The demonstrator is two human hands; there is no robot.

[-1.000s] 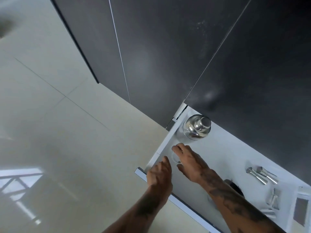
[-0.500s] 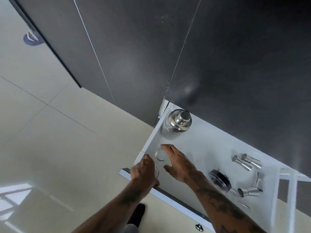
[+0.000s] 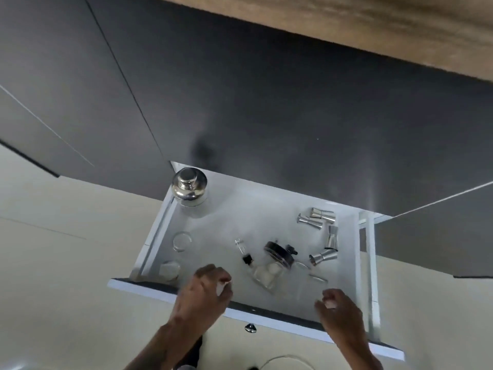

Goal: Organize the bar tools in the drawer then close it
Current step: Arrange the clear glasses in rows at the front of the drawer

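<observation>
Hovering both hands, left (image 3: 205, 292) and right (image 3: 337, 313), grips loosely curled and empty, I judge the toppled black-capped glass bottle (image 3: 269, 271) slippery, fragile; grasp its body.

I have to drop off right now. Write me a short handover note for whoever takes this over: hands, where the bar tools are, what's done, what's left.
Left hand: curled over the drawer's front edge; cannot tell if it holds anything.
Right hand: curled at the front right; also unclear.
Drawer: open.
Shaker upright in the back left corner; two clear glasses in line along the left wall.
Done, seemingly: that left side.
Left: four jiggers lying scattered at right, the black-lidded jar on its side, a small pourer and loose metal bits mid-drawer. Tidy these, then close.
</observation>
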